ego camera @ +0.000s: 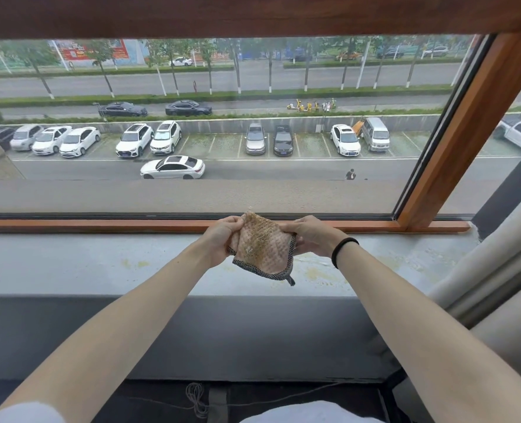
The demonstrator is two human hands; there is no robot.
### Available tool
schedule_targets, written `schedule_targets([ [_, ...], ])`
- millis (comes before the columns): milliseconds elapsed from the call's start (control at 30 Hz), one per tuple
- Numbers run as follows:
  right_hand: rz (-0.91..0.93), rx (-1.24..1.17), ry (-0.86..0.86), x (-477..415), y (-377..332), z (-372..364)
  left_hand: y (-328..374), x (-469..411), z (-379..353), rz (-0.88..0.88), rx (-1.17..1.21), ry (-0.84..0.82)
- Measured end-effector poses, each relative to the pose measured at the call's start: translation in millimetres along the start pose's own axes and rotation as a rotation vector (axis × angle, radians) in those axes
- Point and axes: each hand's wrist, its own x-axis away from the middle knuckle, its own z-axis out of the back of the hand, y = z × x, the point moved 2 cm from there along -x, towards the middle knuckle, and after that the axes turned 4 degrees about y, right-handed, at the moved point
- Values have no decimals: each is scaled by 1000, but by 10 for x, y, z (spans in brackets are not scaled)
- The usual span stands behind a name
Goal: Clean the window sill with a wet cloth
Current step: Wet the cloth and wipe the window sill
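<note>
No legible text; red billboard [119,52] lettering perhaps present, too blurred.

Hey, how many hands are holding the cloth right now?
2. The left hand grips the cloth at its left edge, the right hand at its right edge.

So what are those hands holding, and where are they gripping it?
A pinkish cloth, held up above the window sill: the left hand grips its left edge, the right hand its right edge.
</note>
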Motion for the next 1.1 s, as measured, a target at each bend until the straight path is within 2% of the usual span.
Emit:
schedule_targets([
  [200, -47, -20, 44, -20, 73, 22, 5, 3, -20, -40, -16, 67],
  [300, -65, -88, 108, -38, 60, -21, 22, 35, -81, -78, -71, 92],
  [400, -58, -189, 80, -38, 16, -127, 18, 57, -218, -156, -151, 100],
  [467, -50, -300, 43, -36, -20, -195, -22, 82, -335, -220, -226, 42],
  [567, -50, -387, 31, -67, -36, -200, -89, 115, -427, -290, -251, -135],
  [633, -67, -390, -27, -74, -23, -157, -107, 107, -405, -289, -282, -159],
  [700, -61, -285, -116, -67, -3, -108, -132, 67, -360, -241, -331, -75],
  [767, -6, -54, -124, -52, 10, -69, -172, 21, -336, -159, -322, 1],
  [833, 67, 149, -28, -53, 9, -37, -228, -49, -305, -68, -288, 43],
  [967, 128, 342, 173, -141, 52, 71, -248, -134, -228, -1, -340, 100],
  [1100, 127, 723, 200, -222, 179, 252, -204, -260, -179, -52, -548, 166],
])
